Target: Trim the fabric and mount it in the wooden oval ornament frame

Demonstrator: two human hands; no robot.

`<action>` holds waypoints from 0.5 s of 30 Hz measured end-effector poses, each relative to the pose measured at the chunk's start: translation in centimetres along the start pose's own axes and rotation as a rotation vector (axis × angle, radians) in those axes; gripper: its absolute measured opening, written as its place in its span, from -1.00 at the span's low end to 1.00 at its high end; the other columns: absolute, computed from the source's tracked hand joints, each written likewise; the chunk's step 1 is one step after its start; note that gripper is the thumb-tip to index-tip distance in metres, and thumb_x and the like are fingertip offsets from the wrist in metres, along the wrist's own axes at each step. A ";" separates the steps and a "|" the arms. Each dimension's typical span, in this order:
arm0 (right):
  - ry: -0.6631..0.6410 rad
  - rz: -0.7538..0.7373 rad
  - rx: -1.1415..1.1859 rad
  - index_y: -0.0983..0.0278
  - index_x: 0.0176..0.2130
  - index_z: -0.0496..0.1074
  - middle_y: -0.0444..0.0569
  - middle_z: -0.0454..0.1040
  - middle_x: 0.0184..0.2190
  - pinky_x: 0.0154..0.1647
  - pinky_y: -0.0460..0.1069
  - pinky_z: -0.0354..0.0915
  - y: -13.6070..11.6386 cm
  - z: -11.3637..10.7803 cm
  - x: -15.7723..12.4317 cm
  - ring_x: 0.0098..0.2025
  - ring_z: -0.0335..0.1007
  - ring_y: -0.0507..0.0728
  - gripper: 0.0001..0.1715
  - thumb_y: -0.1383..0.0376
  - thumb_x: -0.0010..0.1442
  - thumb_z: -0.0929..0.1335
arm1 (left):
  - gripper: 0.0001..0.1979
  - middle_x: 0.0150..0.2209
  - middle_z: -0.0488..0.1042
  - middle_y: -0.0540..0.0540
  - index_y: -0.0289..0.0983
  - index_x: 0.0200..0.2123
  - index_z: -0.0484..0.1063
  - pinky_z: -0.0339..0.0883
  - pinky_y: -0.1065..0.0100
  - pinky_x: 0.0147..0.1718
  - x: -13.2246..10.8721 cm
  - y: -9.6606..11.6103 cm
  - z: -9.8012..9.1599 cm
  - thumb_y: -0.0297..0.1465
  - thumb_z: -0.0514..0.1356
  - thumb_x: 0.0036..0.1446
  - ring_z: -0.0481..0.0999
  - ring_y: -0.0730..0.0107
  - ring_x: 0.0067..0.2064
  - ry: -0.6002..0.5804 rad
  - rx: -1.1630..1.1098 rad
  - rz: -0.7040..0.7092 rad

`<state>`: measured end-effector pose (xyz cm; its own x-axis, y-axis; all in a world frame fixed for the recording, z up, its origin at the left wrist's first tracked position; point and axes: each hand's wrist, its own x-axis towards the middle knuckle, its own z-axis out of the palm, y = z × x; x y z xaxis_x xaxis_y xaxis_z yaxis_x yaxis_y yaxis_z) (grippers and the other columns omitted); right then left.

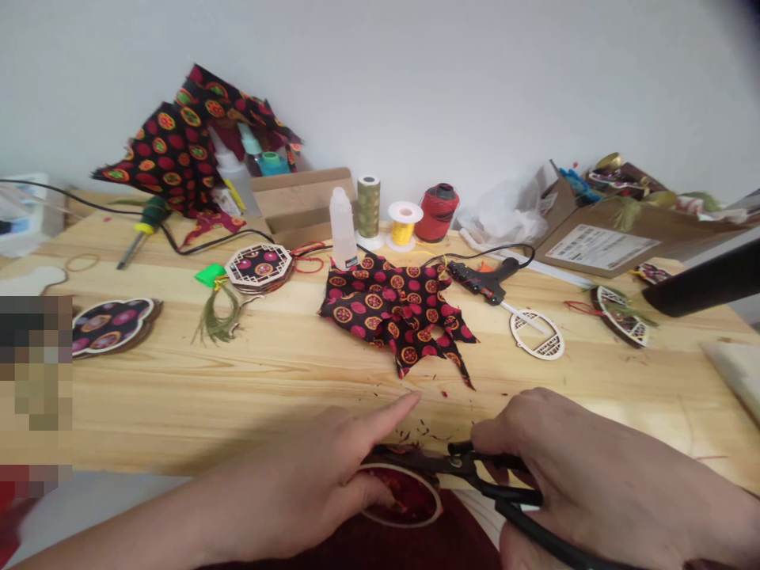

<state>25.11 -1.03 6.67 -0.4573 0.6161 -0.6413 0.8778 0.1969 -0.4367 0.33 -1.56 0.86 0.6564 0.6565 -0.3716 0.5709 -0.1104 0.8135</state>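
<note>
My right hand (549, 459) is wrapped round black-handled scissors (469, 467), whose blades point left along the far edge of an oval wooden frame (428, 518) backed with dark red fabric. Pinching that piece, my left hand (332, 467) has its thumb on the fabric and its index finger stretched out above. Whether the blades are closed on the fabric edge I cannot make out. Small dark clippings (423, 431) lie on the table just beyond the blades. Farther back is a cut-up piece of patterned black and red fabric (380, 305).
Beyond the fabric stand a clear bottle (343, 229) and thread spools (369, 207). A glue gun (484, 279) and an openwork oval (537, 352) lie to the right, near a cardboard box (599, 237). On the left are an octagonal ornament (258, 267) and a screwdriver (142, 229).
</note>
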 end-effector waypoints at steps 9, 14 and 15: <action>0.002 0.028 0.079 0.24 -0.59 0.44 -0.20 0.33 -0.69 -0.73 -0.15 -0.17 0.3 0.3 -0.1 -0.65 0.07 -0.04 -0.87 0.34 -0.05 0.34 | -0.30 0.13 0.44 -0.09 0.04 0.33 -0.12 0.33 0.16 -0.01 0.0 0.1 -0.3 -0.20 0.13 0.19 0.42 0.03 0.11 -0.042 0.085 -0.048; 0.005 0.029 0.071 0.25 -0.58 0.45 -0.21 0.34 -0.69 -0.73 -0.16 -0.16 0.3 0.0 -0.2 -0.64 0.07 -0.04 -0.91 0.35 -0.07 0.36 | -0.29 0.10 0.47 -0.13 0.02 0.34 -0.15 0.34 0.12 -0.04 0.2 0.3 -0.4 -0.20 0.11 0.20 0.46 0.00 0.06 -0.058 0.148 -0.074; 0.003 0.027 0.070 0.25 -0.58 0.45 -0.21 0.34 -0.69 -0.73 -0.16 -0.16 0.3 0.0 -0.2 -0.64 0.07 -0.05 -0.92 0.34 -0.08 0.37 | -0.29 0.11 0.46 -0.13 0.03 0.34 -0.14 0.33 0.13 -0.03 0.2 0.3 -0.4 -0.21 0.11 0.20 0.45 0.01 0.07 -0.057 0.150 -0.070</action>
<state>25.48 -1.06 6.67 -0.4333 0.6226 -0.6516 0.8775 0.1268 -0.4624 0.45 -1.21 1.23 0.6366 0.6239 -0.4533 0.6810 -0.1789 0.7101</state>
